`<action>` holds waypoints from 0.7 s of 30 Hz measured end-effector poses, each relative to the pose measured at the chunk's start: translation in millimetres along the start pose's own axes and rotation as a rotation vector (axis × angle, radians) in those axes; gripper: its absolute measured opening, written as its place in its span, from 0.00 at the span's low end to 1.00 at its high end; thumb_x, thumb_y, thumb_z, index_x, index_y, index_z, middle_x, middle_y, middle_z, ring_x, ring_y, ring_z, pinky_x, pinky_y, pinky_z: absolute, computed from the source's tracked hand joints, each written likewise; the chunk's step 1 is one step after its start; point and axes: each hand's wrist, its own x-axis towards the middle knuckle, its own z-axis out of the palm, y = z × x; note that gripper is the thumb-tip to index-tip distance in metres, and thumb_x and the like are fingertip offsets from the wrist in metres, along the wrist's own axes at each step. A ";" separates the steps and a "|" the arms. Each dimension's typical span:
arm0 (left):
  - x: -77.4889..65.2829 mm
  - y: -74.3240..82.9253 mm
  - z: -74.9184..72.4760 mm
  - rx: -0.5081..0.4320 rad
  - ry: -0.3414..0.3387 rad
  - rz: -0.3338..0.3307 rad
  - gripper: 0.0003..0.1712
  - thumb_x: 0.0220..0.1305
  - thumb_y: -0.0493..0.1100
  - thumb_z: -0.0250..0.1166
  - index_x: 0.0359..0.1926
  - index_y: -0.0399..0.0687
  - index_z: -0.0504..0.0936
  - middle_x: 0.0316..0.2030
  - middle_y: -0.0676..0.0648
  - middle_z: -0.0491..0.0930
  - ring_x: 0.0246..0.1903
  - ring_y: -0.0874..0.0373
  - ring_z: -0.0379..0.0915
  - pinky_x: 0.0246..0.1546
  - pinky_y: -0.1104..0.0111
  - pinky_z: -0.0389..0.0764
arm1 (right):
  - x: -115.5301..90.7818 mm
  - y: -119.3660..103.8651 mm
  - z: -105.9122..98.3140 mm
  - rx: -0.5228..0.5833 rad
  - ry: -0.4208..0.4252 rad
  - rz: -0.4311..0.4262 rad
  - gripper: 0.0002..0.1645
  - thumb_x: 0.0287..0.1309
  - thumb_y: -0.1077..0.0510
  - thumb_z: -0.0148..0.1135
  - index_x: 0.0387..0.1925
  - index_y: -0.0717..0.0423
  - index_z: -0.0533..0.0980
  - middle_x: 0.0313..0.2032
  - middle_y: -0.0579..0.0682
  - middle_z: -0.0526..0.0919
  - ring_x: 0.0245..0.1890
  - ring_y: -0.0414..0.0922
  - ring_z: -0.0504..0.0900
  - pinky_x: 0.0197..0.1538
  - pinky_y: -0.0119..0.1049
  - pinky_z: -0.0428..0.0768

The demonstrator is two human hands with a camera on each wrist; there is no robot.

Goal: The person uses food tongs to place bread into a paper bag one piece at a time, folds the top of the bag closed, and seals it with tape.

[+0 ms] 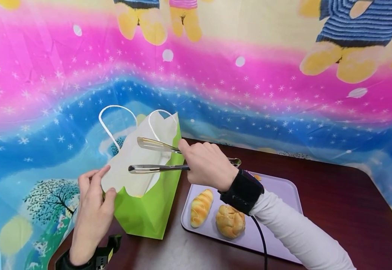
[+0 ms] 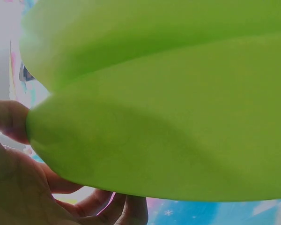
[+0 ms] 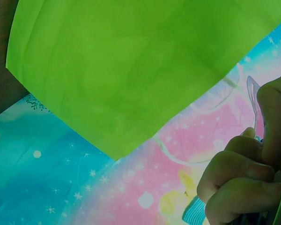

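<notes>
A green paper bag (image 1: 145, 213) with a white inside and white cord handles stands on the table, its top open. The left hand (image 1: 93, 208) holds the bag's near left rim, thumb and fingers on either side of the paper. In the head view the right hand (image 1: 211, 163) grips metal tongs (image 1: 158, 168), whose two arms are spread apart over the bag's mouth with nothing between the tips. The right wrist view shows curled fingers (image 3: 239, 187) beside the bag's green side. Green paper (image 2: 168, 122) fills most of the left wrist view.
Right of the bag lies a lilac tray (image 1: 288, 191) with a long glazed bread roll (image 1: 201, 208) and a round bun (image 1: 230, 221). An orange piece (image 1: 257, 177) shows past the right wrist. The dark table (image 1: 337, 195) meets a colourful cloth backdrop (image 1: 236, 90). A black cable (image 1: 261, 236) hangs from the right wrist.
</notes>
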 end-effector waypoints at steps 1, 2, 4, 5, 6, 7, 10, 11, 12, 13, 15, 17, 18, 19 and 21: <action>0.3 0.2 0.1 0.007 -0.002 -0.002 0.30 0.71 0.34 0.44 0.72 0.34 0.58 0.64 0.32 0.49 0.32 0.53 0.54 0.39 0.61 0.51 | -1.3 1.0 -0.8 0.005 0.001 0.007 0.17 0.38 0.67 0.53 0.33 0.50 0.63 0.13 0.42 0.57 0.11 0.42 0.60 0.18 0.35 0.53; 0.4 0.4 0.0 0.011 -0.004 -0.003 0.30 0.71 0.34 0.44 0.72 0.34 0.58 0.65 0.32 0.49 0.31 0.53 0.54 0.38 0.61 0.51 | -2.6 2.0 -1.6 0.007 0.004 0.012 0.17 0.38 0.67 0.54 0.33 0.50 0.63 0.13 0.42 0.58 0.11 0.43 0.61 0.17 0.35 0.53; 0.2 0.5 -0.4 0.025 -0.005 -0.007 0.29 0.72 0.35 0.44 0.73 0.36 0.58 0.65 0.33 0.48 0.29 0.54 0.54 0.37 0.64 0.52 | -4.8 3.9 -3.1 0.010 0.009 0.020 0.17 0.38 0.67 0.55 0.34 0.51 0.64 0.12 0.42 0.59 0.11 0.43 0.62 0.17 0.35 0.54; 0.1 0.4 -0.4 0.034 -0.005 -0.009 0.29 0.72 0.35 0.44 0.73 0.37 0.58 0.66 0.34 0.48 0.27 0.55 0.54 0.36 0.65 0.52 | -5.9 4.8 -3.8 0.009 0.014 0.021 0.18 0.38 0.67 0.55 0.34 0.51 0.64 0.12 0.42 0.59 0.11 0.43 0.62 0.17 0.35 0.54; 0.1 0.4 -0.5 0.037 -0.004 -0.009 0.29 0.73 0.36 0.43 0.73 0.38 0.58 0.66 0.34 0.48 0.27 0.55 0.54 0.35 0.65 0.52 | -7.0 5.8 -4.3 0.011 0.017 0.022 0.18 0.37 0.67 0.54 0.34 0.51 0.64 0.12 0.42 0.58 0.11 0.43 0.62 0.18 0.35 0.53; -0.2 0.1 -0.3 0.034 -0.005 -0.011 0.29 0.73 0.36 0.43 0.73 0.38 0.58 0.66 0.34 0.48 0.27 0.56 0.54 0.35 0.66 0.52 | -8.4 7.0 -4.9 0.011 0.022 0.023 0.18 0.37 0.67 0.54 0.33 0.51 0.63 0.13 0.42 0.58 0.11 0.43 0.61 0.18 0.35 0.52; -1.2 -0.8 0.5 0.021 -0.001 -0.013 0.29 0.73 0.36 0.43 0.73 0.38 0.58 0.66 0.34 0.48 0.27 0.56 0.53 0.35 0.66 0.52 | -13.4 11.2 -7.2 0.011 0.045 0.026 0.18 0.35 0.68 0.52 0.32 0.51 0.62 0.13 0.41 0.55 0.11 0.42 0.58 0.18 0.35 0.50; -1.5 -1.1 1.1 0.020 0.004 -0.011 0.29 0.73 0.35 0.43 0.73 0.37 0.58 0.65 0.33 0.49 0.27 0.56 0.53 0.35 0.66 0.52 | -15.7 13.1 -8.5 0.016 0.054 0.028 0.18 0.34 0.68 0.51 0.32 0.52 0.61 0.13 0.41 0.55 0.11 0.42 0.57 0.18 0.35 0.50; -1.7 -1.2 1.3 0.019 0.008 -0.008 0.29 0.73 0.35 0.43 0.73 0.37 0.59 0.65 0.33 0.49 0.26 0.56 0.53 0.35 0.66 0.52 | -18.3 15.3 -10.1 0.020 0.062 0.033 0.19 0.33 0.68 0.51 0.32 0.52 0.60 0.14 0.41 0.54 0.12 0.41 0.56 0.18 0.35 0.50; -2.0 -1.3 1.6 0.020 0.014 -0.004 0.29 0.73 0.35 0.43 0.73 0.37 0.59 0.65 0.33 0.49 0.26 0.56 0.53 0.35 0.66 0.52 | -21.1 17.9 -11.8 0.024 0.073 0.039 0.19 0.33 0.68 0.51 0.32 0.52 0.60 0.14 0.41 0.54 0.12 0.41 0.55 0.18 0.35 0.50; -1.8 -0.8 1.6 0.023 0.026 0.005 0.28 0.74 0.36 0.43 0.73 0.37 0.59 0.65 0.33 0.50 0.26 0.56 0.53 0.34 0.67 0.52 | -28.1 24.5 -15.7 0.034 0.096 0.050 0.20 0.33 0.69 0.52 0.32 0.52 0.59 0.15 0.42 0.52 0.13 0.40 0.52 0.18 0.34 0.50; -1.4 -0.4 1.6 0.027 0.034 0.010 0.28 0.74 0.37 0.43 0.73 0.38 0.59 0.65 0.33 0.50 0.27 0.57 0.52 0.35 0.67 0.52 | -36.2 31.8 -19.1 0.037 0.116 0.068 0.20 0.35 0.69 0.53 0.32 0.52 0.58 0.15 0.42 0.51 0.14 0.40 0.50 0.18 0.34 0.49; -1.0 -0.7 1.6 0.024 0.034 0.009 0.28 0.74 0.37 0.43 0.73 0.37 0.59 0.65 0.33 0.50 0.27 0.56 0.52 0.35 0.66 0.52 | -40.6 35.9 -20.3 0.038 0.122 0.075 0.20 0.35 0.69 0.53 0.32 0.53 0.58 0.16 0.42 0.50 0.14 0.39 0.48 0.18 0.34 0.48; -0.7 -1.1 1.7 0.023 0.035 0.008 0.28 0.74 0.37 0.43 0.73 0.37 0.59 0.65 0.32 0.50 0.28 0.56 0.52 0.36 0.65 0.52 | -45.1 39.9 -21.1 0.038 0.126 0.084 0.20 0.35 0.70 0.53 0.32 0.53 0.58 0.16 0.42 0.50 0.14 0.40 0.47 0.19 0.34 0.47; -0.1 -2.2 2.3 0.017 0.035 0.004 0.28 0.74 0.36 0.43 0.72 0.34 0.60 0.64 0.31 0.50 0.29 0.55 0.53 0.36 0.64 0.52 | -54.0 47.4 -21.9 0.033 0.126 0.105 0.19 0.36 0.71 0.52 0.32 0.54 0.58 0.16 0.43 0.49 0.15 0.40 0.46 0.20 0.35 0.46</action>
